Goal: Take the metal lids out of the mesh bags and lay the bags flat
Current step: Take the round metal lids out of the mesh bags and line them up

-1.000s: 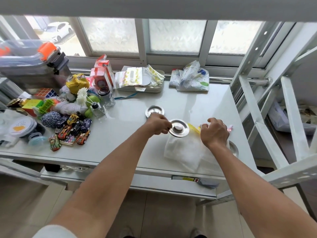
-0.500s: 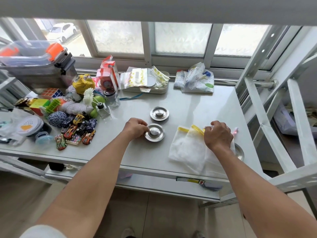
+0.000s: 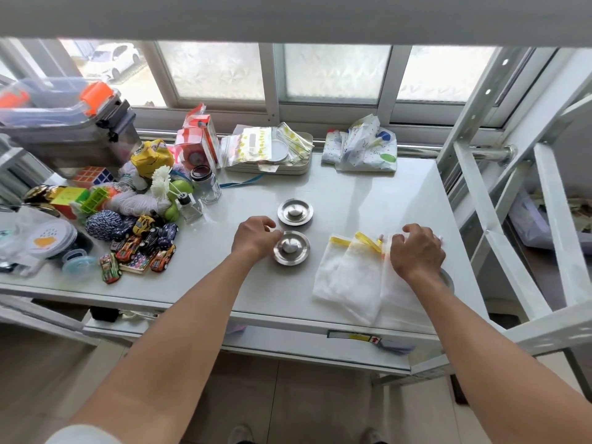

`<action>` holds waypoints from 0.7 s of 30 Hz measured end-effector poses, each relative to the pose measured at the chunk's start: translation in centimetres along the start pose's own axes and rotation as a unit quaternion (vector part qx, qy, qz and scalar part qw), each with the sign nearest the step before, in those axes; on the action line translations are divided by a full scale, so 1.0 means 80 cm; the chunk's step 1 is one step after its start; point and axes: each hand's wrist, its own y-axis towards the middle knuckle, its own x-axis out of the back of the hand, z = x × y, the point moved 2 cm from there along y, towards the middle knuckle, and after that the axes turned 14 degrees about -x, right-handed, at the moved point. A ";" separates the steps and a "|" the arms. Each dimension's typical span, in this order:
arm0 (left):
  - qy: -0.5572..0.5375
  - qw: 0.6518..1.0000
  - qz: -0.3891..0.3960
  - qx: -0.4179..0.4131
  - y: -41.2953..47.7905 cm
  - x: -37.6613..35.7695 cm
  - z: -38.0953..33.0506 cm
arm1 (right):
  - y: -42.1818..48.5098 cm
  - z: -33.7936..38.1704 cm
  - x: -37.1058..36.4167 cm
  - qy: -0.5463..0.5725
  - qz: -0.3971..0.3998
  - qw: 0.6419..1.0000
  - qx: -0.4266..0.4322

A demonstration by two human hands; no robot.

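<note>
— The fingers (image 3: 267, 230) of the left hand (image 3: 254, 240)?
— Curled at the rim of the round steel lid (image 3: 291, 248), mid-desk; whether they gripped it I could not tell.
— The right hand (image 3: 416, 249)?
— Fingers together, pressing the white mesh bags (image 3: 349, 277) flat (yellow-trimmed) near the right edge of the white desk (image 3: 368, 200).

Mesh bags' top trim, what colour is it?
Yellow trim on white mesh bags, clearest in the head view.

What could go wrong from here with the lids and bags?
A third lid lies at the table's right edge, partly under the right hand; a nudge might knock it off. The mesh bags overlap near the front edge and might slide. The left hand could knock the near lid into the far lid.
</note>
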 end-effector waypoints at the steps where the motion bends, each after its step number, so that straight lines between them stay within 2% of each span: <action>1: 0.029 0.999 -0.012 -0.020 0.000 -0.001 -0.005 | 0.003 -0.004 0.003 0.003 0.000 1.000 -0.008; 4: 0.075 0.992 -0.044 -0.087 -0.003 -0.007 -0.028 | 0.012 -0.017 0.014 -0.011 0.008 0.998 -0.056; 7: 0.078 0.986 -0.034 -0.146 -0.008 -0.018 -0.056 | 0.021 -0.033 0.026 -0.020 0.005 0.994 -0.103; 10: 0.058 0.980 0.014 -0.191 -0.016 -0.031 -0.077 | 0.031 -0.052 0.033 -0.030 0.013 0.992 -0.122; 15: 0.031 0.964 0.110 -0.239 -0.036 -0.062 -0.106 | 0.032 -0.067 0.039 -0.040 0.071 0.988 -0.132; 21: 0.062 0.930 0.199 -0.304 -0.056 -0.106 -0.132 | 0.022 -0.049 0.044 -0.028 0.152 0.984 -0.085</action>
